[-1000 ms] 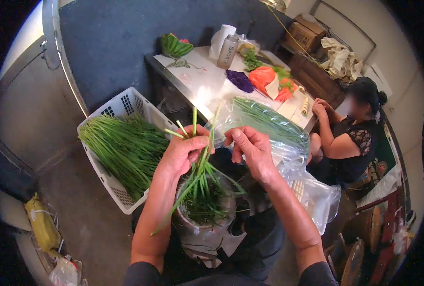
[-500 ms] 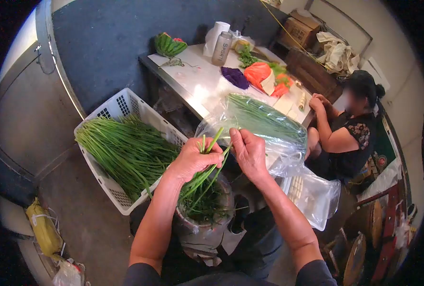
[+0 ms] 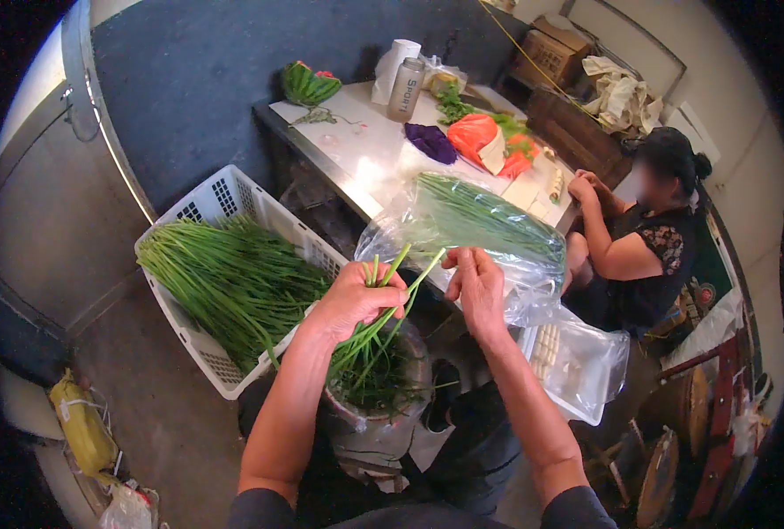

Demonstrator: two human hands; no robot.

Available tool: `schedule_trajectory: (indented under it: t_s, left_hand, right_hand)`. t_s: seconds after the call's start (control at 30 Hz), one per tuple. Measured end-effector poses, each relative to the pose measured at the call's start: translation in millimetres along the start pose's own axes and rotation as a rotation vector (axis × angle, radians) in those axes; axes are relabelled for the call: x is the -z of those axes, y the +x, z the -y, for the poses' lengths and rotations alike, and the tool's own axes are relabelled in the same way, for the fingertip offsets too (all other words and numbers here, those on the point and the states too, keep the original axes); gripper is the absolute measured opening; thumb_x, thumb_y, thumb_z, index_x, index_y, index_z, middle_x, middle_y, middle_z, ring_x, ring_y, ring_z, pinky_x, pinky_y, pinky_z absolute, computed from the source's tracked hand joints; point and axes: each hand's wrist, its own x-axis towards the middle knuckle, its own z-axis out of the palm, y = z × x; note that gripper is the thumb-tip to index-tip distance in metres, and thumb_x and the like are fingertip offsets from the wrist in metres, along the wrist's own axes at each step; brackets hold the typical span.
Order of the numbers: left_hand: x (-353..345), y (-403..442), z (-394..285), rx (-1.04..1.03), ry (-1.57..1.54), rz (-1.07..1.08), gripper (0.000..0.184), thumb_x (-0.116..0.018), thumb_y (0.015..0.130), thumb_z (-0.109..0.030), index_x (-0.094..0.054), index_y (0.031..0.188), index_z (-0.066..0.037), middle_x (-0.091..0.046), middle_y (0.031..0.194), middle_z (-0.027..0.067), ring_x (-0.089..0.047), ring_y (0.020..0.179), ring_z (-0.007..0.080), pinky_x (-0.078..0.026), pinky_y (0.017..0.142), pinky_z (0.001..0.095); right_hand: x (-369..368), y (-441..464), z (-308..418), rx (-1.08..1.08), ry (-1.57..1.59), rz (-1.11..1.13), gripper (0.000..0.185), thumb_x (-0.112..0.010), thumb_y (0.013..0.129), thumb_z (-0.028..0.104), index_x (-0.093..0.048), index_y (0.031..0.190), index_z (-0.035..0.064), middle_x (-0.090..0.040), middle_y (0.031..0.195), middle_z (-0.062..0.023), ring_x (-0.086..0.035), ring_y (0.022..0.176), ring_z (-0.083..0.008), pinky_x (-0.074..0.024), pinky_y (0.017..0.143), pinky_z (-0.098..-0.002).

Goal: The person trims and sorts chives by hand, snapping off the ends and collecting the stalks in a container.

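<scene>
My left hand (image 3: 363, 300) is closed around a small bunch of garlic chives (image 3: 421, 280), their pale cut ends pointing up and their leaves hanging down. Beside those ends, my right hand (image 3: 477, 286) has its thumb and fingers pinched together near the tip of one stalk; whether anything is between them is hidden. Below both hands stands a round bucket (image 3: 423, 375) with loose green leaves and trimmings in it. A white plastic crate (image 3: 211, 357) to the left is heaped with long garlic chives (image 3: 233, 282).
A clear plastic bag of green stalks (image 3: 489, 216) lies on the table's near edge. Further back on the table (image 3: 343, 145) are a cut watermelon (image 3: 311, 85), a bottle (image 3: 406, 91) and red bags (image 3: 480, 141). A person (image 3: 652, 216) sits at right, near a bagged white tray (image 3: 577, 370).
My right hand has moved slightly right and down, turning its fingers away from the stalk ends. My left hand keeps its hold on the garlic chives, almost unmoved.
</scene>
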Motion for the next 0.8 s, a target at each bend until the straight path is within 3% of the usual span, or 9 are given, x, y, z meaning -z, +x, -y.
schedule_trajectory:
  t_s: [0.13, 0.27, 0.47, 0.7, 0.8]
  left_hand:
    - [-0.7, 0.2, 3.7, 0.029, -0.054, 0.047, 0.008, -0.067, 0.078, -0.010, -0.065, 0.081, -0.004, -0.065, 0.067, 0.0063, -0.041, 0.043, 0.0027, -0.026, 0.039, 0.0184]
    - [-3.9, 1.7, 8.5, 0.060, -0.037, 0.103, 0.012, -0.066, 0.084, -0.015, -0.066, 0.086, -0.004, -0.065, 0.067, 0.0056, -0.039, 0.044, 0.0022, -0.027, 0.040, 0.0178]
    - [-7.8, 2.1, 8.8, 0.066, -0.031, 0.146, 0.020, -0.063, 0.089, -0.025, -0.069, 0.088, -0.006, -0.065, 0.066, 0.0030, -0.040, 0.044, 0.0012, -0.027, 0.040, 0.0168]
    - [-10.8, 1.2, 8.0, 0.060, 0.144, 0.130, 0.019, -0.064, 0.088, -0.027, -0.069, 0.085, -0.008, -0.065, 0.065, 0.0010, -0.043, 0.046, 0.0012, -0.028, 0.042, 0.0170]
    - [-4.3, 0.2, 3.9, 0.091, 0.155, 0.139, 0.019, -0.063, 0.088, -0.027, -0.067, 0.083, -0.009, -0.063, 0.065, 0.0002, -0.045, 0.047, 0.0024, -0.030, 0.043, 0.0182]
  right_hand:
    - [-9.9, -15.8, 13.4, 0.001, 0.200, 0.027, 0.029, -0.052, 0.099, 0.026, -0.056, 0.107, -0.0015, -0.059, 0.081, -0.0032, -0.048, 0.051, -0.0068, -0.0406, 0.047, -0.0219]
    - [-12.6, -15.9, 12.6, -0.010, 0.175, 0.087, 0.022, -0.060, 0.095, 0.022, -0.058, 0.098, 0.0004, -0.061, 0.076, -0.0023, -0.049, 0.053, -0.0070, -0.0405, 0.047, -0.0227]
    - [-15.7, -17.3, 5.4, 0.001, -0.098, 0.022, 0.030, -0.058, 0.096, 0.026, -0.059, 0.082, -0.0008, -0.056, 0.059, -0.0042, -0.050, 0.051, -0.0108, -0.0411, 0.047, -0.0289]
    - [-12.9, -14.3, -1.4, -0.036, -0.082, 0.027, 0.035, -0.053, 0.098, 0.029, -0.059, 0.080, -0.0009, -0.054, 0.058, -0.0043, -0.048, 0.049, -0.0106, -0.0412, 0.046, -0.0302]
    - [-10.1, -8.1, 3.5, -0.108, 0.103, -0.076, 0.034, -0.053, 0.098, 0.027, -0.060, 0.080, -0.0011, -0.054, 0.058, -0.0047, -0.050, 0.048, -0.0103, -0.0422, 0.045, -0.0302]
